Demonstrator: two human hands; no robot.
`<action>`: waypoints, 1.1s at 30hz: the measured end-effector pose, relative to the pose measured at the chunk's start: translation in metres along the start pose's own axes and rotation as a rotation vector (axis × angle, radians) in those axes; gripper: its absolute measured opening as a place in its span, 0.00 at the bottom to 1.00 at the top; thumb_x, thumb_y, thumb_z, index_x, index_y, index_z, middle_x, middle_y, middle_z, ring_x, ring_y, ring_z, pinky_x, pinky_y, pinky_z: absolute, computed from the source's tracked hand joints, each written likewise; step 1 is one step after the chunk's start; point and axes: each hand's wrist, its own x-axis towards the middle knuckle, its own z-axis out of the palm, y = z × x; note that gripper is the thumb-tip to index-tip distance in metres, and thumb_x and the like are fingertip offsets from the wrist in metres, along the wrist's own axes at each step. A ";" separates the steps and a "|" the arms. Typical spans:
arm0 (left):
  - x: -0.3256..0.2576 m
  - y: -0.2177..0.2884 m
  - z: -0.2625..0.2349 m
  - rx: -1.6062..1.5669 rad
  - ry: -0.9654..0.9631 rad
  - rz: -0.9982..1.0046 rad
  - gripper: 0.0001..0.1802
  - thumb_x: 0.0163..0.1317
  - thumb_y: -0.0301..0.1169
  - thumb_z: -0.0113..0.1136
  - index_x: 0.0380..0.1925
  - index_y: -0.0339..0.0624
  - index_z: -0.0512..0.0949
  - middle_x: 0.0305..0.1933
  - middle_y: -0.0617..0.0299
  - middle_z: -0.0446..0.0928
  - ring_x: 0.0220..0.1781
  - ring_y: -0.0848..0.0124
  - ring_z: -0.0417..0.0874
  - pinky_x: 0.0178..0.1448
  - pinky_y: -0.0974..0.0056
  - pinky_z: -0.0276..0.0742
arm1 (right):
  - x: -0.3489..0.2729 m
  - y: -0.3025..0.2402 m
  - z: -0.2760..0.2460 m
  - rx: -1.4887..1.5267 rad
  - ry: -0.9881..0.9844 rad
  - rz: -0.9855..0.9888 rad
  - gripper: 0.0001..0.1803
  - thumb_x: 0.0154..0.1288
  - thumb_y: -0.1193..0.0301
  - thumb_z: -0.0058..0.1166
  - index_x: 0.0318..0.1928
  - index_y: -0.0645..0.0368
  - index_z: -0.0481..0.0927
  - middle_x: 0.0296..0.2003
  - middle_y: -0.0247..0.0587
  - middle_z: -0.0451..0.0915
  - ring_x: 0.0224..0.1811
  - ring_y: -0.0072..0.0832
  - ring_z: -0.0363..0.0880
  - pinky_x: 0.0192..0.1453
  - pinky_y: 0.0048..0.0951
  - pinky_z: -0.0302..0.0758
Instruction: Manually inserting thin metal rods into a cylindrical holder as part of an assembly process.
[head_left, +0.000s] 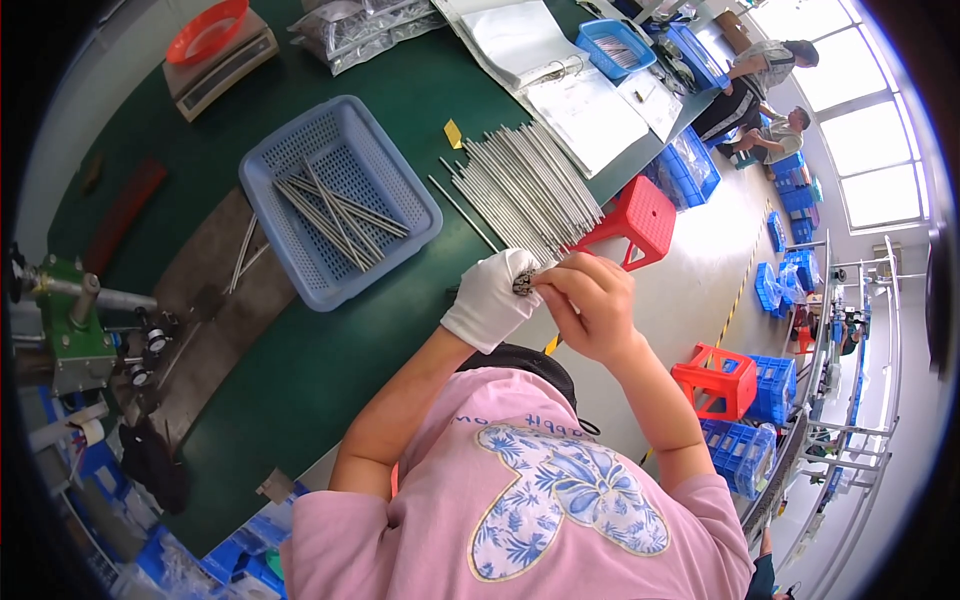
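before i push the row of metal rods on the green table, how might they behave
The metal rods look stiff, lying straight side by side. Slim and seemingly round, they may roll apart. Shiny, they could feel slippery.

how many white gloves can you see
1: the white glove on the person's left hand. The right hand is bare. I see no other white glove, though one could be hidden or too small to make out in the background.

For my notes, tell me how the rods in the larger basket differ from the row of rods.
The basket rods are few; the row of rods holds many. The basket rods cross one another; the row of rods lies side by side. Both are thin, straight and silvery.
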 end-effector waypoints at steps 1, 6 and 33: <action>0.000 -0.001 0.001 -0.026 -0.002 -0.013 0.10 0.45 0.28 0.63 0.24 0.43 0.71 0.24 0.53 0.73 0.30 0.51 0.76 0.31 0.56 0.72 | 0.000 0.000 0.000 0.002 0.062 0.012 0.04 0.50 0.75 0.59 0.29 0.56 0.78 0.23 0.34 0.75 0.20 0.31 0.73 0.23 0.29 0.68; 0.001 0.003 -0.002 -0.081 -0.004 -0.068 0.10 0.45 0.28 0.64 0.25 0.42 0.71 0.24 0.53 0.74 0.30 0.52 0.76 0.32 0.56 0.73 | 0.000 0.003 -0.001 0.024 0.018 0.032 0.04 0.50 0.77 0.59 0.29 0.58 0.79 0.22 0.36 0.75 0.21 0.32 0.74 0.24 0.29 0.68; 0.000 0.002 -0.001 0.017 0.023 0.004 0.11 0.46 0.30 0.65 0.25 0.42 0.72 0.23 0.54 0.74 0.27 0.54 0.76 0.31 0.58 0.72 | -0.005 0.005 0.002 0.036 -0.015 0.048 0.04 0.50 0.78 0.59 0.29 0.60 0.79 0.22 0.37 0.74 0.20 0.32 0.73 0.24 0.29 0.68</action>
